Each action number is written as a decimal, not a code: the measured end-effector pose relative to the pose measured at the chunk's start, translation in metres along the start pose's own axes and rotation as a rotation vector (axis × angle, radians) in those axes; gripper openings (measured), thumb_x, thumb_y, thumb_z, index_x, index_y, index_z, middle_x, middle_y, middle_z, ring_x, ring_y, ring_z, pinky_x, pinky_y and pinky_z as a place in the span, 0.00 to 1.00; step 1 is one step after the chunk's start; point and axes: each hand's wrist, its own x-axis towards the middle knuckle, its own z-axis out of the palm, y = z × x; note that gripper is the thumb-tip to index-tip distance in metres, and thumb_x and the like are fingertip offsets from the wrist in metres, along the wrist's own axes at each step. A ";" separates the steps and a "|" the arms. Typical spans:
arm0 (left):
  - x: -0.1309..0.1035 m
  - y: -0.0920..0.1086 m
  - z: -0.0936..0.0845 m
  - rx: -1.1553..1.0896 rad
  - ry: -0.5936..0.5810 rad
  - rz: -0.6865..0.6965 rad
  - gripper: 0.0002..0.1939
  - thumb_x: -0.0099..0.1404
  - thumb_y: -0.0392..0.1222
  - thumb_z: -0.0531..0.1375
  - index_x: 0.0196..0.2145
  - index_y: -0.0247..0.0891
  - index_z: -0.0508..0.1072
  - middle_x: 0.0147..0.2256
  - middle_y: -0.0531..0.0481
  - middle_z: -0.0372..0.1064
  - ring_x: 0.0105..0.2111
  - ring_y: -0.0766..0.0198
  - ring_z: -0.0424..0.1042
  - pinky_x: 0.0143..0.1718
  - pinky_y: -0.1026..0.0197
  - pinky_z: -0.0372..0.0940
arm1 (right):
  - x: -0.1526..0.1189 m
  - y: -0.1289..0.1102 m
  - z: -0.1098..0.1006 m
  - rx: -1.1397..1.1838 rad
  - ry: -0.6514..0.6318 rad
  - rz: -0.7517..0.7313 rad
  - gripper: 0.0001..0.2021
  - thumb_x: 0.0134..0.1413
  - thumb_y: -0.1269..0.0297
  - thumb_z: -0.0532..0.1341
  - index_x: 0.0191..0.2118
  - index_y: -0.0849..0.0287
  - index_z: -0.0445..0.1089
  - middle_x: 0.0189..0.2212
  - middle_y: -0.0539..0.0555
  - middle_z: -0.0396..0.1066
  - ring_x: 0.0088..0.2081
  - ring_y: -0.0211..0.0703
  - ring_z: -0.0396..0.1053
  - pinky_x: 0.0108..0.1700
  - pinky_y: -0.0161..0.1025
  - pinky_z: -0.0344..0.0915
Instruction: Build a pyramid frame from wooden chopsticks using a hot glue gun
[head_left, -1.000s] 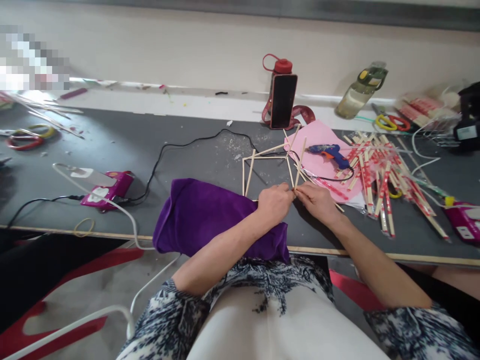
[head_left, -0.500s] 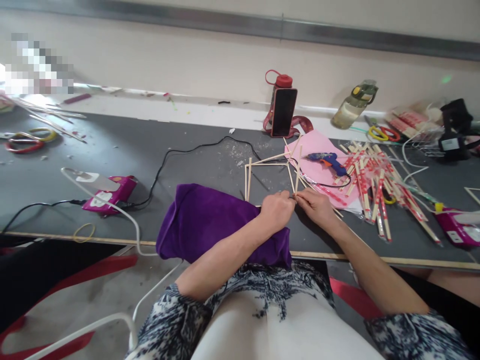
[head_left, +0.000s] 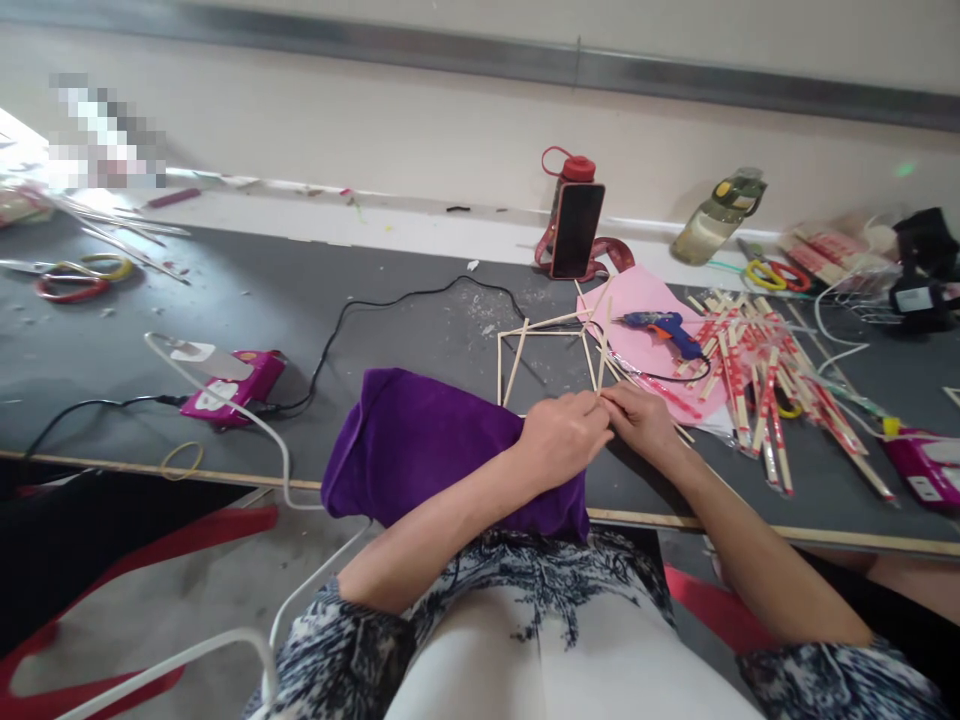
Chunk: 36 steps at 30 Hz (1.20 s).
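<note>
A frame of thin wooden sticks (head_left: pixel 541 333) lies on the grey table in front of me. My left hand (head_left: pixel 568 430) and my right hand (head_left: pixel 637 418) meet at its near right corner, fingers closed. The right fingers pinch the frame where two sticks come together. What the left fingertips hold is hidden behind the knuckles. Under my left forearm lies a purple cloth bundle (head_left: pixel 427 440). A blue glue gun (head_left: pixel 664 328) rests on pink paper (head_left: pixel 637 290) beyond my right hand.
Wrapped chopsticks (head_left: pixel 765 370) are piled at the right. A phone (head_left: pixel 577 230) leans on a red-capped bottle (head_left: pixel 579 168); a green bottle (head_left: pixel 718 215) stands further right. Scissors (head_left: pixel 71 282) and a purple power strip (head_left: pixel 234 388) with cords lie left.
My left hand has rolled over and moved slightly right, its knuckles now covering the fingertips. One upright stick at the frame's left side leans more. The whole view has shifted a little.
</note>
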 end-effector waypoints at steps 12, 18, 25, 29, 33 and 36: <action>-0.082 -0.029 -0.018 -0.011 -0.096 0.025 0.16 0.68 0.48 0.49 0.48 0.41 0.69 0.43 0.47 0.69 0.45 0.60 0.64 0.42 0.57 0.58 | -0.001 0.002 0.002 -0.001 0.004 0.011 0.10 0.60 0.61 0.54 0.37 0.56 0.71 0.31 0.54 0.72 0.33 0.42 0.70 0.35 0.39 0.64; -0.093 -0.040 -0.014 0.032 -0.017 0.016 0.18 0.67 0.51 0.50 0.29 0.39 0.72 0.29 0.50 0.68 0.32 0.64 0.64 0.32 0.59 0.54 | -0.002 0.002 0.002 -0.008 -0.002 0.000 0.09 0.61 0.62 0.54 0.37 0.56 0.71 0.31 0.54 0.72 0.33 0.42 0.70 0.36 0.40 0.65; -0.088 -0.049 -0.025 -0.114 0.000 -0.101 0.19 0.66 0.50 0.52 0.24 0.37 0.73 0.26 0.50 0.70 0.29 0.65 0.67 0.31 0.62 0.59 | -0.001 0.003 0.002 -0.001 -0.010 -0.009 0.09 0.60 0.64 0.54 0.38 0.56 0.71 0.33 0.54 0.73 0.35 0.42 0.70 0.37 0.39 0.66; -0.073 -0.055 -0.045 -0.418 0.148 -0.272 0.10 0.65 0.43 0.55 0.36 0.39 0.75 0.34 0.50 0.74 0.36 0.68 0.71 0.39 0.65 0.63 | -0.001 0.004 0.002 -0.002 -0.018 -0.009 0.09 0.60 0.64 0.54 0.39 0.56 0.71 0.33 0.55 0.73 0.36 0.43 0.71 0.37 0.40 0.66; -0.051 -0.073 -0.065 -0.423 0.335 -0.571 0.10 0.63 0.44 0.56 0.35 0.40 0.76 0.33 0.53 0.74 0.30 0.70 0.70 0.32 0.69 0.63 | 0.000 0.003 0.001 0.004 -0.030 0.000 0.09 0.61 0.62 0.53 0.39 0.55 0.71 0.32 0.55 0.72 0.34 0.42 0.70 0.35 0.39 0.66; -0.033 -0.094 -0.071 -0.325 0.380 -0.685 0.12 0.62 0.46 0.55 0.35 0.40 0.76 0.32 0.54 0.75 0.29 0.70 0.70 0.33 0.68 0.63 | 0.000 0.002 0.001 0.009 -0.034 0.007 0.09 0.61 0.63 0.53 0.39 0.55 0.71 0.31 0.54 0.71 0.33 0.42 0.70 0.35 0.39 0.66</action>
